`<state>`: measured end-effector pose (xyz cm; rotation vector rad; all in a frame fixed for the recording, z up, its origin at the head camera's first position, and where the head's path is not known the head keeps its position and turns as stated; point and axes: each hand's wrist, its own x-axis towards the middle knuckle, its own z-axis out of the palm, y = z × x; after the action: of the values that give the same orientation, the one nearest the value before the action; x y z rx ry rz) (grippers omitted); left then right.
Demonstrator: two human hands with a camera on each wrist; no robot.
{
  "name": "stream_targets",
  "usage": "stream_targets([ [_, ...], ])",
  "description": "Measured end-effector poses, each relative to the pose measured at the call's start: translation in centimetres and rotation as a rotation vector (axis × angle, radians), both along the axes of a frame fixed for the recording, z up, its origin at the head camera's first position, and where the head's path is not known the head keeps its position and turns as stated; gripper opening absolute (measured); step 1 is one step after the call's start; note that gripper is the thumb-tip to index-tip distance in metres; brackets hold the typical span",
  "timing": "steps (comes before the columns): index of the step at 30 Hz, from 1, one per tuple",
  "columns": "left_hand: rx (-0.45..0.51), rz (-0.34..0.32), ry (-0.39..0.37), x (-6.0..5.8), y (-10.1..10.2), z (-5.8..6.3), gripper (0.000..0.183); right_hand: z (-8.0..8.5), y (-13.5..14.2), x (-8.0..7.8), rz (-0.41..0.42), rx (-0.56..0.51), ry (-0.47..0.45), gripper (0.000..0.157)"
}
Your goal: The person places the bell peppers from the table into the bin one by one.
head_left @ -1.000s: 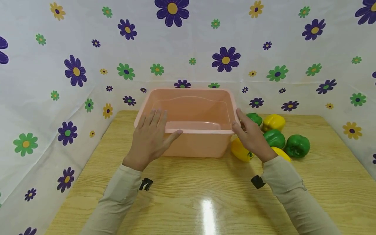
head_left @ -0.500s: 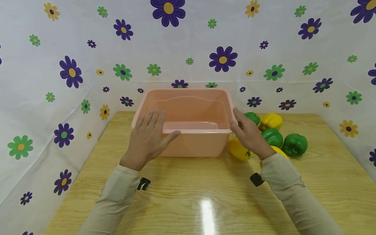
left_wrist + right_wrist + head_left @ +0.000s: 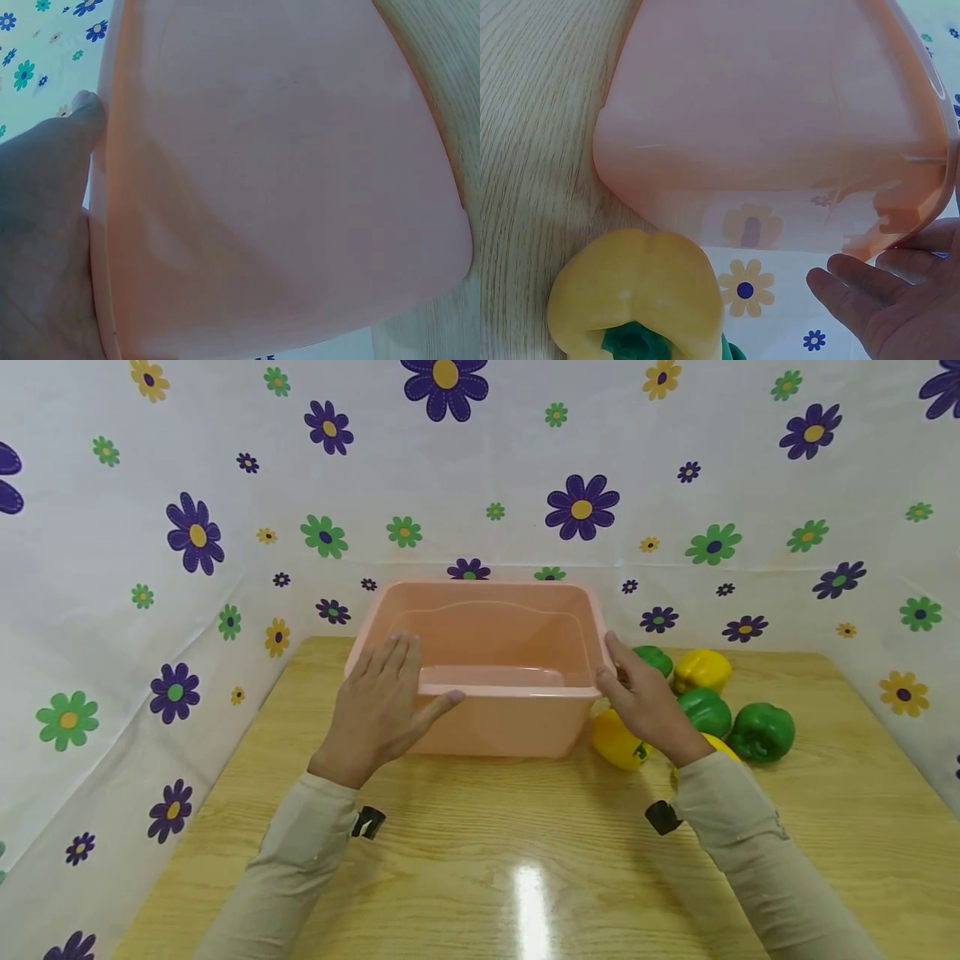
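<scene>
There is one open rectangular pink plastic tub (image 3: 498,724) on one wood-grained worktop (image 3: 450,843). Three glossy green bell peppers (image 3: 762,732) and three glossy yellow bell peppers (image 3: 702,671) show. There are two bare hands (image 3: 378,710) and two long beige sleeves (image 3: 300,852)

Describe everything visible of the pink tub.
The pink tub looks like plastic, rectangular and open-topped, with a lipped rim and walls narrowing downward. It stands upright on the wooden table, with nothing visible inside. The left hand rests on its near-left rim; the right hand touches its right rim. Contact with the nearest yellow pepper is unclear.
</scene>
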<state>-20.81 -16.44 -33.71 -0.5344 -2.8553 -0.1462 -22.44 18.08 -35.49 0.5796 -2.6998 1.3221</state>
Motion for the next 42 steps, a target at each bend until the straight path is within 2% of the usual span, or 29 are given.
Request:
stream_targets([
  [6, 0.000, -0.009, -0.006, 0.0, 0.0, -0.2, 0.103, -0.1, 0.1, 0.2, -0.004, -0.008, -0.002, 0.062],
  [15, -0.012, -0.010, 0.008, 0.0, 0.0, -0.1, 0.101, 0.2, 0.3, 0.0, 0.037, -0.001, 0.032, 0.061],
  [20, -0.016, -0.013, 0.009, 0.0, 0.1, 0.0, 0.100, 0.6, 0.4, 0.1, 0.029, 0.004, 0.008, 0.063],
  [24, -0.012, -0.013, 0.003, 0.1, 0.1, 0.0, 0.100, 0.9, 0.4, 0.2, 0.008, 0.024, -0.024, 0.065],
  [32, -0.003, -0.017, 0.012, 0.0, 0.0, -0.1, 0.101, 2.0, 0.8, 0.4, -0.069, 0.099, -0.011, 0.067],
  [38, -0.003, -0.016, 0.018, 0.0, 0.1, -0.1, 0.101, 2.8, 2.2, 0.6, -0.105, 0.091, 0.075, 0.062],
  [42, 0.000, -0.013, 0.012, 0.0, 0.1, -0.1, 0.101, 3.0, 3.6, 0.7, -0.131, 0.083, 0.092, 0.060],
])
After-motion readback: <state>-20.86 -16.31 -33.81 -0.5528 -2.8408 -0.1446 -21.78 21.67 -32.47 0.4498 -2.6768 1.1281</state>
